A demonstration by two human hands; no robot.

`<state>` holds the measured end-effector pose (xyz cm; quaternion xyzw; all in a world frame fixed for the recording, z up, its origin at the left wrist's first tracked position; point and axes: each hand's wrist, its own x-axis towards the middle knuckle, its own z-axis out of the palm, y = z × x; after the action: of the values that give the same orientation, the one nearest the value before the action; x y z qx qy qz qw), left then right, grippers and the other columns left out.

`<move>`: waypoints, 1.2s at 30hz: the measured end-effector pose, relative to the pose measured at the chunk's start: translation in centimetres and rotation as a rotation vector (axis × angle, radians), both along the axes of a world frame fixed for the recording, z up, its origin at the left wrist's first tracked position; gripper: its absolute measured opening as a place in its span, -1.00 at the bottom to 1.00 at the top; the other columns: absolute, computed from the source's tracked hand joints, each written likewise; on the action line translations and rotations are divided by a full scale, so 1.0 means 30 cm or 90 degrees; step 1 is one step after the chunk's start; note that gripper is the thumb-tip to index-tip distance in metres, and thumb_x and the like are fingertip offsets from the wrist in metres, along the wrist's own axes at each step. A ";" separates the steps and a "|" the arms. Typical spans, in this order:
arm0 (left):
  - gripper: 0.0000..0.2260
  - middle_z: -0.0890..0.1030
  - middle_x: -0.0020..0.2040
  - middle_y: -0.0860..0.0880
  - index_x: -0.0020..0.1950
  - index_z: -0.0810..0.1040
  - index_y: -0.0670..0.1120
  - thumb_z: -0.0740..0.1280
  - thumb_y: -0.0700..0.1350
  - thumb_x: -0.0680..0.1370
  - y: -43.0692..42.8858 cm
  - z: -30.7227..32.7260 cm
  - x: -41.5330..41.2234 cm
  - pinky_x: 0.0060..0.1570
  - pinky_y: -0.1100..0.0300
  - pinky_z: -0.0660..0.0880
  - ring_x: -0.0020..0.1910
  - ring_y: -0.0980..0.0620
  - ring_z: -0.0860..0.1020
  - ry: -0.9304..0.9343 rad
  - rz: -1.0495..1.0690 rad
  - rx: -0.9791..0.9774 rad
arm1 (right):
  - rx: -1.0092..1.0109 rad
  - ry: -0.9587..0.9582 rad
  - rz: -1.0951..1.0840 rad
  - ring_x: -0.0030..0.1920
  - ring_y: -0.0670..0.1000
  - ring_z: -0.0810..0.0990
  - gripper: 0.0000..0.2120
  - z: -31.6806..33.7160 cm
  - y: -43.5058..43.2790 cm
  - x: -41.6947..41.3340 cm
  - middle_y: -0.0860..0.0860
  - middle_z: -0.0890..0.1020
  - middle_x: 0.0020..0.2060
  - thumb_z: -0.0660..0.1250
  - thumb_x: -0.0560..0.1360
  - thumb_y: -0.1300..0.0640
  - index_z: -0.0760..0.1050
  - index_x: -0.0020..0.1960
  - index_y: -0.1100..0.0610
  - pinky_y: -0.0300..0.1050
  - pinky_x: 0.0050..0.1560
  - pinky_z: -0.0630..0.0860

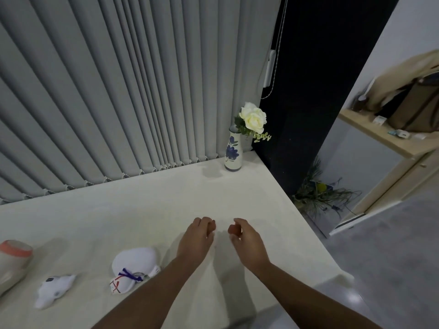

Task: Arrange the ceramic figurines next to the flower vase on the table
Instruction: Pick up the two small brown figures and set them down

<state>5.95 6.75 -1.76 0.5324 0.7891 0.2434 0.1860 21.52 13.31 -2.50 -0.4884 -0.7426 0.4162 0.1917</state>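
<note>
A white vase [233, 153] with blue painted flowers holds a cream rose at the far right corner of the white table [147, 210]. Three figurines lie at the near left: a large white one with a purple ribbon [134, 267], a small white one [53, 289], and a beige one with an orange band [13, 262] cut off by the frame edge. My left hand [197, 236] and my right hand [244, 238] hover side by side over the table's middle, fingers loosely curled, holding nothing. Both are well short of the vase.
Grey vertical blinds [118, 91] hang along the table's far edge. The table's right edge drops to a grey floor, where a plant [318, 195] stands. A wooden shelf [380, 136] with a bag is at the far right.
</note>
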 end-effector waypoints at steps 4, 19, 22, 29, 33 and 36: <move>-0.77 0.54 0.13 -0.07 0.23 0.47 -0.06 0.27 -0.12 0.57 0.063 0.025 -0.003 0.14 0.02 0.51 0.12 -0.06 0.55 -0.023 0.009 -0.050 | -0.038 -0.027 0.014 -0.11 -0.15 0.58 -0.64 -0.005 0.050 -0.025 -0.08 0.63 -0.09 0.24 0.54 0.24 0.36 0.31 0.06 -0.38 -0.13 0.40; -0.85 0.65 0.03 -0.12 0.05 0.53 -0.17 0.20 -0.20 0.57 0.147 0.018 -0.015 0.10 -0.02 0.51 0.05 -0.12 0.57 -0.003 -0.078 -0.139 | -0.044 -0.066 0.006 -0.12 -0.16 0.58 -0.73 -0.045 0.124 -0.046 -0.14 0.65 -0.19 0.26 0.49 0.26 0.48 0.16 0.04 -0.38 -0.15 0.40; -0.87 0.63 0.02 -0.15 0.05 0.51 -0.18 0.24 -0.21 0.54 0.166 0.028 -0.014 0.09 -0.02 0.51 0.05 -0.15 0.56 0.009 -0.120 -0.162 | -0.051 -0.060 -0.006 -0.11 -0.19 0.57 -0.75 -0.045 0.128 -0.046 -0.16 0.65 -0.19 0.27 0.48 0.24 0.49 0.12 0.01 -0.40 -0.15 0.39; -0.77 0.68 -0.05 -0.07 -0.01 0.56 -0.19 0.13 -0.34 0.50 0.163 0.017 -0.031 0.16 0.01 0.50 0.01 -0.05 0.57 -0.020 -0.141 -0.120 | -0.032 -0.041 -0.005 -0.10 -0.10 0.59 -0.77 -0.053 0.113 -0.039 -0.14 0.64 -0.16 0.28 0.49 0.23 0.50 0.09 0.01 -0.21 -0.01 0.50; -0.73 0.69 -0.03 -0.06 0.10 0.56 -0.20 0.14 -0.36 0.53 0.145 0.013 -0.041 0.21 0.06 0.46 0.05 -0.04 0.55 -0.033 -0.169 -0.086 | -0.028 -0.033 -0.022 -0.08 -0.09 0.58 -0.77 -0.055 0.105 -0.040 -0.15 0.63 -0.14 0.29 0.49 0.23 0.51 0.10 0.01 -0.16 0.05 0.52; -0.69 0.68 0.01 -0.05 0.19 0.54 -0.18 0.14 -0.36 0.54 0.137 0.015 -0.041 0.25 0.12 0.43 0.08 -0.03 0.54 -0.039 -0.187 -0.076 | -0.033 -0.035 -0.027 -0.06 -0.06 0.58 -0.76 -0.050 0.106 -0.045 -0.13 0.63 -0.12 0.30 0.49 0.22 0.52 0.13 0.02 -0.14 0.08 0.52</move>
<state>4.71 10.85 -1.30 0.6224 0.7098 0.1826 0.2746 20.18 16.49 -4.00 -0.5199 -0.7262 0.4176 0.1671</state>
